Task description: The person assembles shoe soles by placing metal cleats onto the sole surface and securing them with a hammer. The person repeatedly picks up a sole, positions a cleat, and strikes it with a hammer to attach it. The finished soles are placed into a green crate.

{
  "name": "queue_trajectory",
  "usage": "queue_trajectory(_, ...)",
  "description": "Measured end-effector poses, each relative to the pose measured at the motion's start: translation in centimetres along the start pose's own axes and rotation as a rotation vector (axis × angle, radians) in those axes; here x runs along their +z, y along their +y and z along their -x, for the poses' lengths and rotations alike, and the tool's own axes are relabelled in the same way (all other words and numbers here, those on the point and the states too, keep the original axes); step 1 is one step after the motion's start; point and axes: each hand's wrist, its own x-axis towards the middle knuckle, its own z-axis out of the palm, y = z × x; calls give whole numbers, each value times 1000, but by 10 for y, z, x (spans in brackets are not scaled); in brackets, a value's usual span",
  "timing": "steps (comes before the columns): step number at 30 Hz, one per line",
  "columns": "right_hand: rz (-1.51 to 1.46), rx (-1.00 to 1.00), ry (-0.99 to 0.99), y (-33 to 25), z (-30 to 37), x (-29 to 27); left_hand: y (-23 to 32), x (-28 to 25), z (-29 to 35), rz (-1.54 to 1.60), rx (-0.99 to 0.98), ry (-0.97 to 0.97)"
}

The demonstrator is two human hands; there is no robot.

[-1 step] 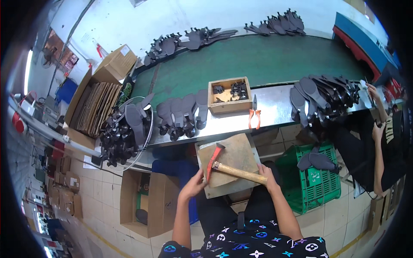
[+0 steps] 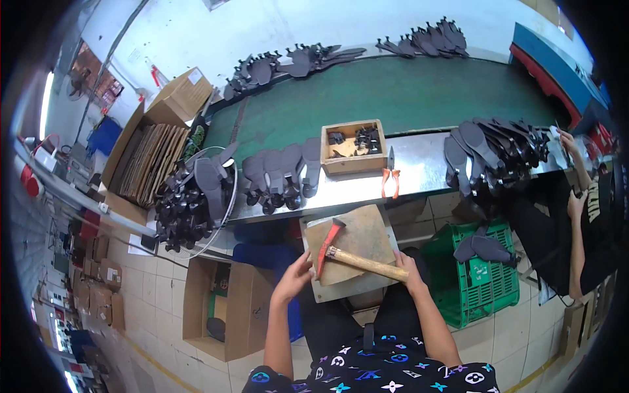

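A hammer (image 2: pixel 360 260) with a red head and a wooden handle lies across a worn tan board (image 2: pixel 367 226), which rests on a paler slab (image 2: pixel 341 291) above my lap. My left hand (image 2: pixel 294 278) is at the left edge of the board, near the hammer's head, fingers apart. On the other side, my right hand (image 2: pixel 411 271) is beside the handle's end, with its fingers stretched along the board's right edge; neither hand visibly grips the hammer.
Beyond the board runs a metal-edged bench with a green belt (image 2: pixel 393 92), grey shoe soles (image 2: pixel 275 167), a wooden box (image 2: pixel 354 164) of small black parts and orange-handled pliers (image 2: pixel 390 180). A green crate (image 2: pixel 485 288) and a person (image 2: pixel 576 216) are at right; a cardboard box (image 2: pixel 246 321) stands at left.
The whole view has shifted very slightly, with the bench things a little lower and farther right. My hands and the hammer keep their places on the board.
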Motion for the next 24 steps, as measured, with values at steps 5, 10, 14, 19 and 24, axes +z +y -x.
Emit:
queue_trajectory(5, -86, -51, -86, 28, -8, 2, 50, 44, -21, 96, 249, 397)
queue_trajectory(10, 100, 10, -67, 15, -7, 5, 57, 64, -35, -131, 456, 632)
queue_trajectory(14, 187, -23, 225, -17, 7, -35, 62, 62, -46, -202, 547, 661)
queue_trajectory(19, 199, -246, 997, -55, -27, -132, 60, 34, -57, -259, 413, 582)
queue_trajectory(24, 289, -293, 731, -16, -85, -209, 62, 12, -64, -331, 390, 486)
